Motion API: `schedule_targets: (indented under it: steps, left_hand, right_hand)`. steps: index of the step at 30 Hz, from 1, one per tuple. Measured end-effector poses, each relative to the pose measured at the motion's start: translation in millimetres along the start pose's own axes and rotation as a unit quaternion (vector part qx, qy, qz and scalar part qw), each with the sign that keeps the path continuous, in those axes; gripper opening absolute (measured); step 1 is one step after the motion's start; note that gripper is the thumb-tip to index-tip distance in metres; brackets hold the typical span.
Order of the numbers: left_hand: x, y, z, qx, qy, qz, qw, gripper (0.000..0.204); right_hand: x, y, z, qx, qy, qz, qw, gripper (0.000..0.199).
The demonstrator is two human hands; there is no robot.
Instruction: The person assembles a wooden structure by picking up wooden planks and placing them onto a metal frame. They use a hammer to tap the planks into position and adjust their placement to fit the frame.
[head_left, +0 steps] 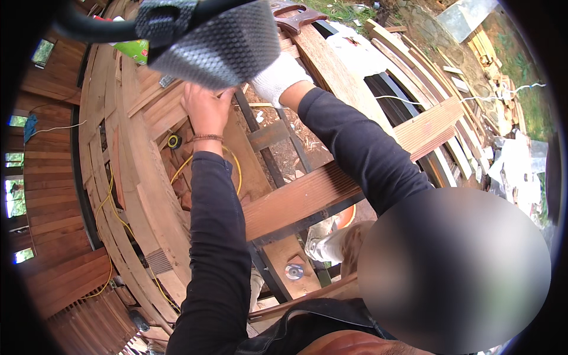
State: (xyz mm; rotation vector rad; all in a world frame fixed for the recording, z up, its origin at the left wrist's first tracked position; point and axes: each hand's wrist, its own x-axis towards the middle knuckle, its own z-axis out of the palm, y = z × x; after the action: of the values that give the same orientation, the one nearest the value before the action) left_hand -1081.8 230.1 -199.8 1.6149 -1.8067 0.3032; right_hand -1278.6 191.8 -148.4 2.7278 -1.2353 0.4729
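My left hand (205, 112) is bare, with a brown beaded bracelet (207, 138) at the wrist. It reaches onto brown wooden boards (163, 115); its thumb points right, and its fingertips go out of sight. A grey dimpled pad (219, 50) close to the camera covers them. My right hand (281, 80), in a white knitted glove, is stretched out beside a long wooden plank (337, 68). The same pad hides its fingers, so what either hand holds does not show. Beyond the right hand lies a handsaw with a brown wooden handle (299, 19).
A wide reddish plank (302, 201) crosses dark metal beams (275, 163) with gaps to the ground. A tape measure (174, 141), a yellow cord (238, 168) and a cutting disc (294, 271) lie below. Stacked timber (414, 77) fills the right; a blurred oval covers the lower right.
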Motion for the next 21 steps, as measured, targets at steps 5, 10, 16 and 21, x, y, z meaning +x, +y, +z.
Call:
schedule_targets:
  steps: [5,10,16,21]
  left_hand:
    - [4,2,0,-0.032,0.006,0.000,0.999,0.040]
    - [4,11,3,-0.049,0.038,0.001,0.998,0.039]
    - [4,8,0,-0.105,0.045,0.009,0.993,0.037]
    - [0,15,7,-0.080,0.065,-0.023,0.994,0.037]
  right_hand:
    - [2,-1,-2,0.027,-0.003,0.024,0.999,0.029]
    - [-1,0,-1,0.031,0.019,0.032,0.999,0.026]
    - [6,0,9,0.011,0.055,0.006,0.998,0.022]
    - [0,2,14,-0.010,0.085,-0.017,0.996,0.028]
